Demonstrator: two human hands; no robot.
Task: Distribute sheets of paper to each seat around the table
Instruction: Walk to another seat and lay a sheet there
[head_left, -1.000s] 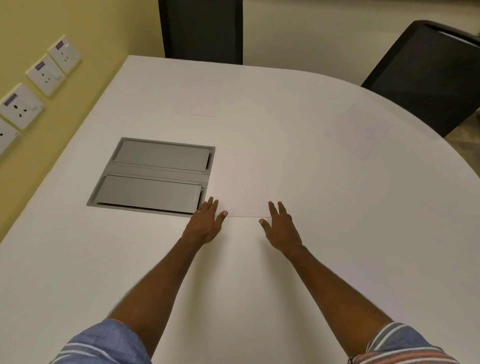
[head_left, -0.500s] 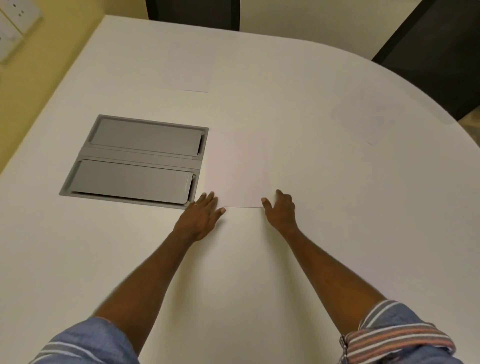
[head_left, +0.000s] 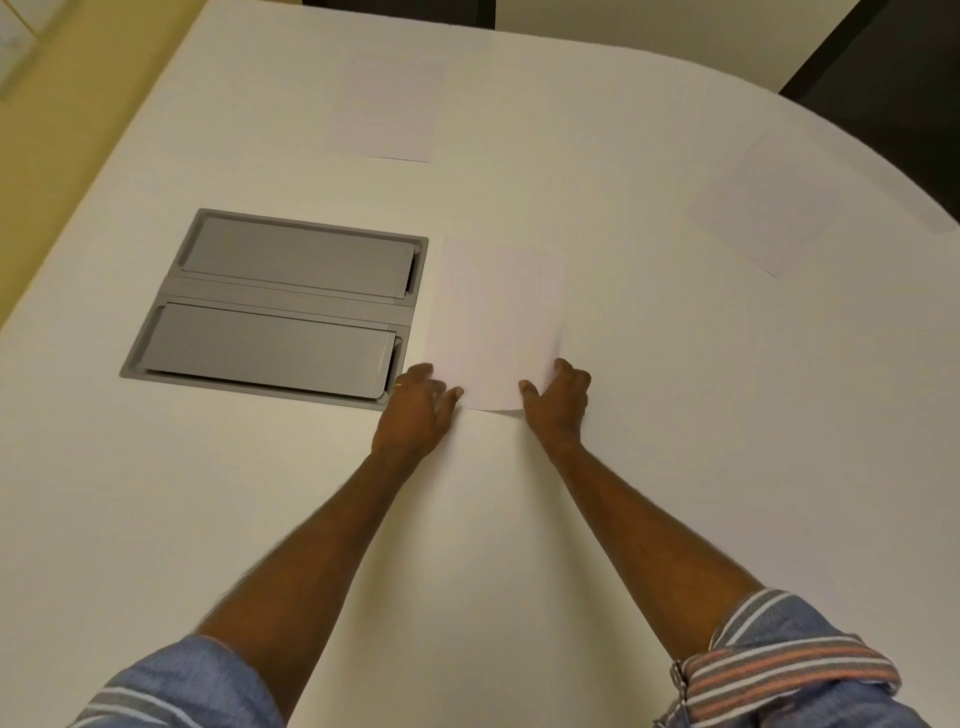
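**Paper (head_left: 496, 312) gripped at two corners beside the cable hatch (head_left: 275, 304)**

Grips the paper by its two near corners; curls the left hand (head_left: 415, 410) round the corner closest to the hatch, thumb laid on top; pinches the corner farther from the hatch with the right hand (head_left: 560, 402), fingers bent, thumb on the paper's face. Leaves the rest flat on the white table (head_left: 675, 467), long edge just beside the hatch's right rim (touching or barely apart, cannot tell which); raises only the near edge a little, to judge by the thin shadow under it. Cannot tell whether one sheet or a thin stack.

Shows a far sheet (head_left: 384, 111) beyond the hatch, well apart from it, toward the table's far edge; shows a side sheet (head_left: 763, 202) well to the hatch's right, turned at an angle, near the curved rim and a dark chair (head_left: 883, 47).

Shows both grey hatch lids down, one behind the other, sunk into the tabletop; bares both forearms on the hatch's near side, blue striped sleeves (head_left: 779, 660) rolled up; catches a wall socket (head_left: 13, 47) on the yellow wall left of the hatch.
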